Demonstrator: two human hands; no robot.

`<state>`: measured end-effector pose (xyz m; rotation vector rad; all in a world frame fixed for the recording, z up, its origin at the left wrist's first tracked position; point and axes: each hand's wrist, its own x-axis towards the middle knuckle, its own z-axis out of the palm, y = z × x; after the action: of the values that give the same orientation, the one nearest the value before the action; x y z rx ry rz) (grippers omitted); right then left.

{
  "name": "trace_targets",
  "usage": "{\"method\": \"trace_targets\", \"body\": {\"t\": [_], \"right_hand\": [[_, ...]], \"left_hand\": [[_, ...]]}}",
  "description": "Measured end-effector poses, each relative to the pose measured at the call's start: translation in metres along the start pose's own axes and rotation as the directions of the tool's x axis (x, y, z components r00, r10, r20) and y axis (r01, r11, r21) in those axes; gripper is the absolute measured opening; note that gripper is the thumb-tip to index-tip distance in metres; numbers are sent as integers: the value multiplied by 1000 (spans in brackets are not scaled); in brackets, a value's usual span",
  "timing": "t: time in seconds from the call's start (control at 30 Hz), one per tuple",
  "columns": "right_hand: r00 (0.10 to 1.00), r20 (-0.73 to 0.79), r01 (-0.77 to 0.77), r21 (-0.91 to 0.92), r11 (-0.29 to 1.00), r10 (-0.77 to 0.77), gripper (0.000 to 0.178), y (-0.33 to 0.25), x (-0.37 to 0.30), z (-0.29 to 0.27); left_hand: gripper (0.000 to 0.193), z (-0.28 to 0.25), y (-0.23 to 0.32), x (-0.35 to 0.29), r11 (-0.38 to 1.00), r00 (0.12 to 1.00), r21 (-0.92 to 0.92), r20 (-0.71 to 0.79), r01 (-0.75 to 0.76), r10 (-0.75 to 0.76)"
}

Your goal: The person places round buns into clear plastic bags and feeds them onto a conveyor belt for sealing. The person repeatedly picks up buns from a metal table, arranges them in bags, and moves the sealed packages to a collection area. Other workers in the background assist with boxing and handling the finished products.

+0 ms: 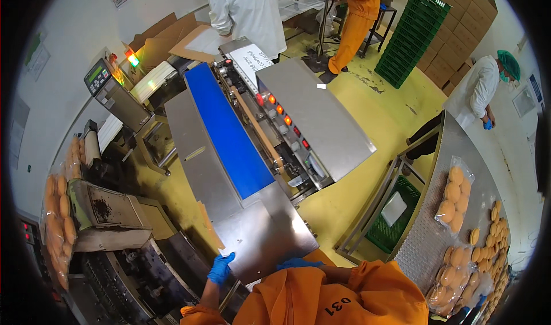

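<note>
My left hand [220,269], in a blue glove, is closed at the near left corner of a steel table [267,233]. A brown tape strip [209,226] runs down that edge and ends in a white piece by the fingers. My right hand [298,263], also gloved in blue, lies at the table's near edge; its fingers are mostly hidden. Past the bare steel, a blue conveyor belt [227,127] stretches away. Beside the belt stands a continuous band sealer [281,118] with lit orange and red switches. Nothing lies on the belt.
At right, a steel table [422,210] bears bagged buns [454,196] and loose buns; another person's gloved hand [481,301] is there. More bagged buns [59,221] hang over machinery at left. Green crates [410,38] and cartons [459,32] stack behind. Several people stand around.
</note>
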<state>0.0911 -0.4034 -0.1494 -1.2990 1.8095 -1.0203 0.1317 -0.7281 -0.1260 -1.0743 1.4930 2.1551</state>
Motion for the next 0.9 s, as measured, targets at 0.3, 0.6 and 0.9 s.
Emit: {"method": "trace_targets", "body": {"t": [0.3, 0.6, 0.9], "right_hand": [[941, -174, -282, 69, 957, 289, 29, -29, -38, -93], [241, -813, -849, 88, 522, 529, 17, 43, -214, -187], [232, -738, -942, -8, 336, 633, 11, 83, -326, -195]], "left_hand": [[20, -19, 39, -20, 948, 986, 314, -167, 47, 7], [48, 114, 102, -21, 615, 471, 553, -396, -562, 788], [33, 382, 229, -72, -268, 101, 714, 429, -647, 898]]}}
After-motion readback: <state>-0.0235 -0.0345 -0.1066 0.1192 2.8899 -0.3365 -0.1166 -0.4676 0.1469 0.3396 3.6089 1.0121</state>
